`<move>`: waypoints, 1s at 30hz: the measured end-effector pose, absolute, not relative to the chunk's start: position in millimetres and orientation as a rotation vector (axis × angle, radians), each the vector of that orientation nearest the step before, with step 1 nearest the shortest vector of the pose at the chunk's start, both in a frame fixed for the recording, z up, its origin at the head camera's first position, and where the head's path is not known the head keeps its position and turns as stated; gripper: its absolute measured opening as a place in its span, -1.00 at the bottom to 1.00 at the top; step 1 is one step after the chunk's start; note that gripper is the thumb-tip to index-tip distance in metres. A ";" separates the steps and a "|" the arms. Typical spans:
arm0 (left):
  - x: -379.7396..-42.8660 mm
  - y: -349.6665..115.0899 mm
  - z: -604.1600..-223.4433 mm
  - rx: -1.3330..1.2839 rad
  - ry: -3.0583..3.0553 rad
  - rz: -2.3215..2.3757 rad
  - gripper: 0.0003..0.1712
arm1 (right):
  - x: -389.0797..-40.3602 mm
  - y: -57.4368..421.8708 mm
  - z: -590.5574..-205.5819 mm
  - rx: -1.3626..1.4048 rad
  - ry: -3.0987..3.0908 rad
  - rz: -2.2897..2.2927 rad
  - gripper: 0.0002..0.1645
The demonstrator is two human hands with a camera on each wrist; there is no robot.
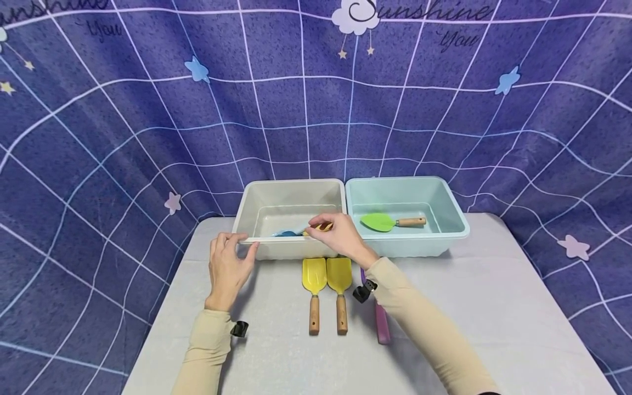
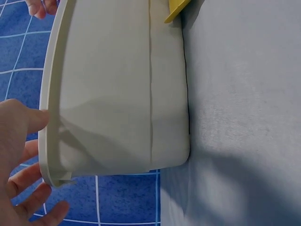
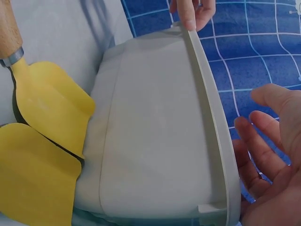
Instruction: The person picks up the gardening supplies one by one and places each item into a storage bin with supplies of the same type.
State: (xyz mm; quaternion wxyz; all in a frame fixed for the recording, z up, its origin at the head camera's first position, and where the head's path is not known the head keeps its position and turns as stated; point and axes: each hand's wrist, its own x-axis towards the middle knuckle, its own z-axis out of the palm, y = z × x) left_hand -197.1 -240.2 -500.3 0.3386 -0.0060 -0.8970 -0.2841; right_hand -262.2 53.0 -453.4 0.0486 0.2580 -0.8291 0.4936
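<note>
My left hand [image 1: 229, 271] grips the front-left corner of a light grey plastic bin [image 1: 281, 249], thumb against the front and fingers over the rim. Reaching over the same bin's front rim near its right end is my right hand [image 1: 338, 233]. In the right wrist view its fingers [image 3: 263, 155] are loosely spread, with nothing seen between them. A blue shovel [image 1: 287, 233] lies inside the bin, partly hidden by the front wall; a yellow-brown part shows beside the right fingers. Two yellow shovels [image 1: 314, 274] with wooden handles lie side by side in front of the bin.
A pale blue bin [image 1: 456, 230] stands against the grey one's right side, holding a green trowel [image 1: 379, 221] with a wooden handle. Under my right forearm lies a tool with a pink handle [image 1: 382, 323], partly covered. A blue patterned curtain [image 1: 395, 109] hangs behind the white-covered table [image 1: 276, 356].
</note>
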 end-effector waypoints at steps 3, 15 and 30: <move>-197.2 -240.2 -500.4 -0.015 -2.336 -0.737 -0.57 | -258.7 53.7 -452.5 0.780 -2.519 1.528 -0.81; -197.0 -240.6 -501.1 -0.023 -2.329 -0.738 -0.58 | -240.6 58.1 -453.2 0.710 -2.467 1.587 -0.84; -197.9 -239.4 -502.4 -0.022 -2.310 -0.765 -0.58 | -218.5 74.6 -460.0 0.552 -2.451 1.509 -0.86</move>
